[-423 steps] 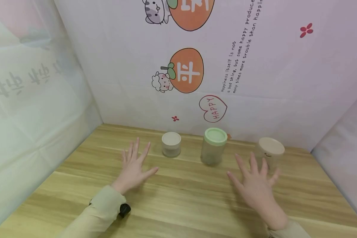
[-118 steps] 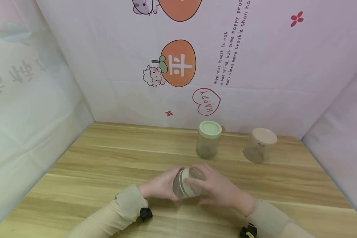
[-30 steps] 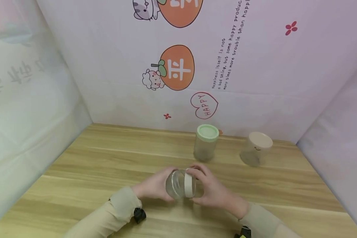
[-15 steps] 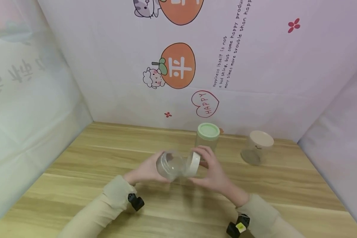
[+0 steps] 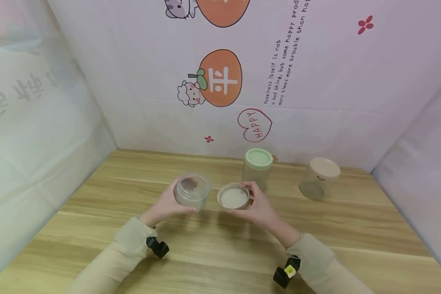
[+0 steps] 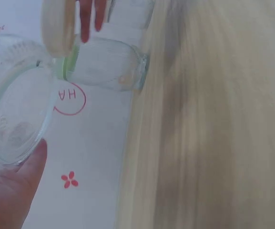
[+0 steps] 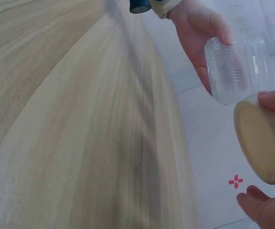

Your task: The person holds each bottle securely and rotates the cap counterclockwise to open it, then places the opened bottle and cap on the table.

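Observation:
My left hand (image 5: 166,204) grips a short clear jar (image 5: 192,192) by its side, its mouth uncovered and tipped toward me in the head view. The jar's ribbed wall shows in the right wrist view, and I see nothing inside it. My right hand (image 5: 259,208) holds the round off-white lid (image 5: 234,197) by its rim, thumb below and fingers above, its hollow underside facing the head camera. Lid and jar are side by side, apart, held above the wooden table (image 5: 213,253). In the right wrist view the flat top of the lid (image 7: 259,142) shows.
A taller clear jar with a green lid (image 5: 259,159) stands behind my right hand, partly hidden by it. Farther right stands a clear jar with a beige lid (image 5: 325,168). A printed white cloth (image 5: 316,134) hangs along the table's back edge.
The jar stood at the back left at first, then came between both hands. Its lid has come off; jar and lid have moved apart and tilted toward the head camera.

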Demonstrator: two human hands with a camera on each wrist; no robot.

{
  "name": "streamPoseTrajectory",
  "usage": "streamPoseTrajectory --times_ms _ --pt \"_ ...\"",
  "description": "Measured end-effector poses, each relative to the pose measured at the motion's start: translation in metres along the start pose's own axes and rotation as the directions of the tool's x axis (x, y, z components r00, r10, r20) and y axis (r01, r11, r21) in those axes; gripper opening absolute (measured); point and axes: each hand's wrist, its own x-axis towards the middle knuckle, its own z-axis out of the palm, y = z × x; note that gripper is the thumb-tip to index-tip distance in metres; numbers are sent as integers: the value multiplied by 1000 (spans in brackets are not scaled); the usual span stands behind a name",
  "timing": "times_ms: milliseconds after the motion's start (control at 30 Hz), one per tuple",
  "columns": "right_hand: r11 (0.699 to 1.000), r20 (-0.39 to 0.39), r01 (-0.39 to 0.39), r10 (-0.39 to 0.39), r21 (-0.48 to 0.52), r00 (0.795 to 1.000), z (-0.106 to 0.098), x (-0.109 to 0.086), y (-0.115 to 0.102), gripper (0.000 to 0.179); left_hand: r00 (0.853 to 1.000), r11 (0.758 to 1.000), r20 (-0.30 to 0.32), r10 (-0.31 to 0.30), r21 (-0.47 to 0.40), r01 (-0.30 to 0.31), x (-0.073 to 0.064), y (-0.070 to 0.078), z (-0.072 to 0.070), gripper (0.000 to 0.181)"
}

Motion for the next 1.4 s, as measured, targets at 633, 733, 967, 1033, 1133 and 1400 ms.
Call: streamPoseTrajectory --times_ms 633,733,967,1033,1133,1400 --pt "904 324 318 -221 -286 920 29 3 20 79 990 989 -111 -82 117 95 -17 -7 -19 89" --pt "897 333 324 -220 -301 917 33 4 19 77 990 987 -112 -82 127 96 -17 -7 -18 90" --pt "874 379 340 -201 -347 903 42 2 18 73 990 989 -123 -74 120 89 -19 -7 -16 90" --pt "868 389 345 -197 -358 900 44 1 19 73 989 989 -126 -81 111 95 -20 -7 -16 91" --pt "853 395 362 -206 -376 895 46 2 20 74 986 988 -136 -94 107 109 -21 -8 -17 92" --pt "751 436 397 -162 -528 885 48 1 16 73 984 989 -157 -85 108 103 -20 -12 -22 85"
